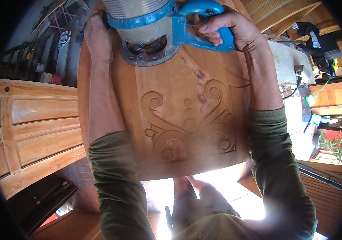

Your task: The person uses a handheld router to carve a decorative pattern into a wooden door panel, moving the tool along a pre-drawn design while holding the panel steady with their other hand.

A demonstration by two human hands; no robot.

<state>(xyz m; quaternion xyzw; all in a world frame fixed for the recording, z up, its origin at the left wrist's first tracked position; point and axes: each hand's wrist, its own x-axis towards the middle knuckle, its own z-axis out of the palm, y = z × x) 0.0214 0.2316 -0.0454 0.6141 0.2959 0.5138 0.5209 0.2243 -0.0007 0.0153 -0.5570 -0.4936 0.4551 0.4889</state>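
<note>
Blue and silver, a power tool (141, 34) with a ribbed body stands between 11 and 12 o'clock, its round, pierced metal base (169, 56) on a carved wooden panel (179, 90). The right hand (235, 26), at 1 o'clock, has its grip curled around the tool's blue looped handle (223, 46), thumb laid over the top. Near 11 o'clock the left hand (98, 34) is against the tool's side; its fingers are mostly hidden, so I cannot tell what that grip closes on.

The panel fills the middle, a pair of scrolls curling up toward 11 and 1 o'clock, small raised discs between them, and more curls toward 6. A dark, purplish patch (201, 96) marks the wood beside the right-hand scroll. Green sleeves (119, 178) cover the forearms at 7 and 4 o'clock.

At 9 o'clock is a panelled wooden piece (45, 110); a leafy plant (338, 145) shows just past 3. Toward 6, pale glare washes around the person's legs (203, 200).
</note>
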